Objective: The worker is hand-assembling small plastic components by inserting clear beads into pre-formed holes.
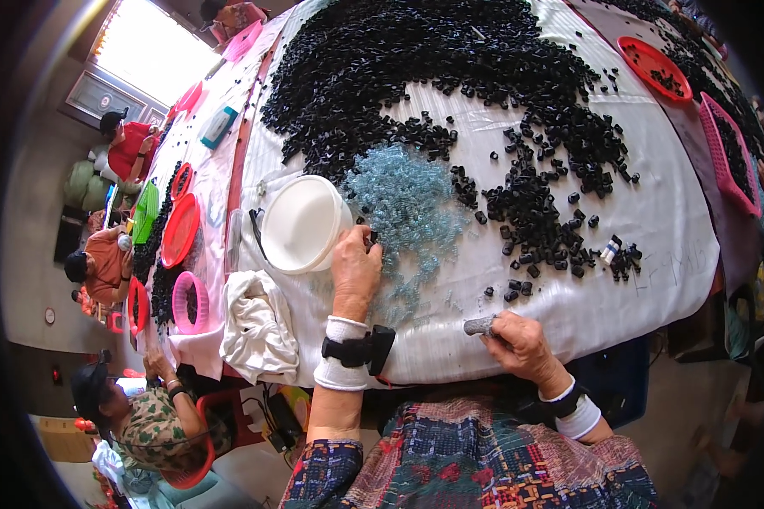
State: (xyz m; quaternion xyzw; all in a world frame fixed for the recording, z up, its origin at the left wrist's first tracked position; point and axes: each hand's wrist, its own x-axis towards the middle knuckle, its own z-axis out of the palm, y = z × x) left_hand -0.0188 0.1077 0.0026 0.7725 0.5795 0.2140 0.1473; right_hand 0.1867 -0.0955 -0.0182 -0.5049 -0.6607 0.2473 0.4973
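Observation:
My left hand [356,267] is closed beside the right rim of a white plastic bowl [301,222]. Its fingertips pinch a small black piece [372,240], partly hidden by the fingers. Just right of that hand spreads a heap of small clear bluish pieces [407,199]. Over the table's near edge, my right hand [522,343] has its fingers curled together, and a grey finger cover [480,326] sticks out to the left. What those fingers hold, if anything, is hidden. Loose black plastic pieces [535,220] lie scattered beyond my right hand.
A large black heap [382,68] covers the table's far part. A crumpled white cloth [259,327] lies left of my left forearm. A red tray [654,68] and a pink basket [730,153] stand at right. Several people work along the left tables, among red trays [181,231].

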